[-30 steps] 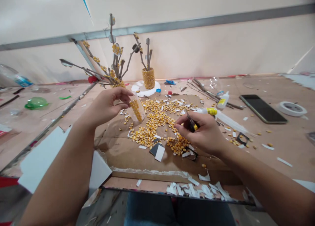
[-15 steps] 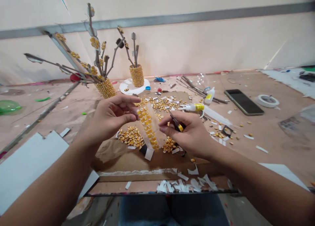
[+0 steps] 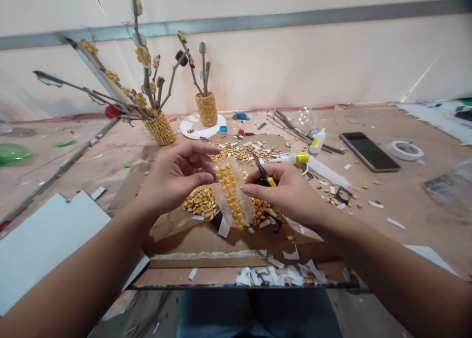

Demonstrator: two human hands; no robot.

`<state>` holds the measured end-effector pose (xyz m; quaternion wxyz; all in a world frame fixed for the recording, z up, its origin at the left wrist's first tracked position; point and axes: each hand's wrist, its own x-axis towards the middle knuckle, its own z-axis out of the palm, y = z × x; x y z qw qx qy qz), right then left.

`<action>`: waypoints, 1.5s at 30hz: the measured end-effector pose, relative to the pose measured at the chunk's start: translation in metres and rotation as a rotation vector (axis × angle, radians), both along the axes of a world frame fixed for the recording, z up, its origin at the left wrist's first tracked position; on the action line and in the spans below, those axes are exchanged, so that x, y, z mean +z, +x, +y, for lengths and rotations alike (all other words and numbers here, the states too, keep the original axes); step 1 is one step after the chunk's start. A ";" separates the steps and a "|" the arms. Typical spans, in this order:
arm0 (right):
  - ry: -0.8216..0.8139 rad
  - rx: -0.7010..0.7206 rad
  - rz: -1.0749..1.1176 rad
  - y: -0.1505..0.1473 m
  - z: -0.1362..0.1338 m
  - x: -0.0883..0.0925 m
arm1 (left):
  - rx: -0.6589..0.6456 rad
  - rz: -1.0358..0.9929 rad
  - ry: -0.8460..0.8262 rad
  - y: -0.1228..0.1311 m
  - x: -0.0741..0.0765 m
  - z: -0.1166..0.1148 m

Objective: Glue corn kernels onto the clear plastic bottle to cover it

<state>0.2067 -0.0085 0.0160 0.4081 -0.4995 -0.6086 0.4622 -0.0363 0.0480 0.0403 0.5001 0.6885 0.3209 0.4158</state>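
Above the cardboard (image 3: 165, 237) on the table (image 3: 361, 239), btwn both hands, there's a curved piece of clear plastic (image 3: 231, 195) w/ corn kernels on it in lengthwise rows. Left hand (image 3: 177, 173) has its upper left edge pinched btwn thumb & fingers, so the piece is off the surface & tilted, lower end toward the person. Right hand (image 3: 291, 185) is curled around a dark tool w/ some yellow on it (image 3: 263, 171), pointy end up; can't tell if it's scissors, pliers or w/e. Its thumb & index tips are v close to the plastic's right edge, but idk if they're touching it or pinching a kernel, too small to tell.

Step rn IMO: working on the kernel rows, b/c there's bare plastic on the right side of them. Next move prob calls for a steady left grip & a light right touch right beside the rows, w/ the tool tip kept clear so nothing gets knocked off. Supplies r close: loose kernels (image 3: 201, 203) piled below, glue bottle (image 3: 295, 158) lying just past the right hand.
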 end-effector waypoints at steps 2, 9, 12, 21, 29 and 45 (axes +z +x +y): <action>0.006 0.005 0.002 -0.001 -0.001 0.000 | 0.016 0.023 -0.008 0.002 0.001 -0.003; 0.034 -0.009 -0.019 -0.005 -0.006 0.002 | 0.020 0.026 -0.011 0.007 0.001 -0.009; 0.047 -0.015 -0.017 -0.006 -0.006 0.003 | 0.031 0.036 -0.011 0.007 0.001 -0.009; 0.057 -0.009 -0.039 -0.007 -0.009 0.005 | 0.024 0.019 -0.029 0.010 0.000 -0.011; 0.083 -0.025 -0.057 -0.006 -0.007 0.006 | 0.020 0.030 -0.037 0.009 0.002 -0.011; 0.031 -0.248 0.106 0.014 0.016 -0.008 | 0.256 0.290 0.519 -0.038 0.019 0.021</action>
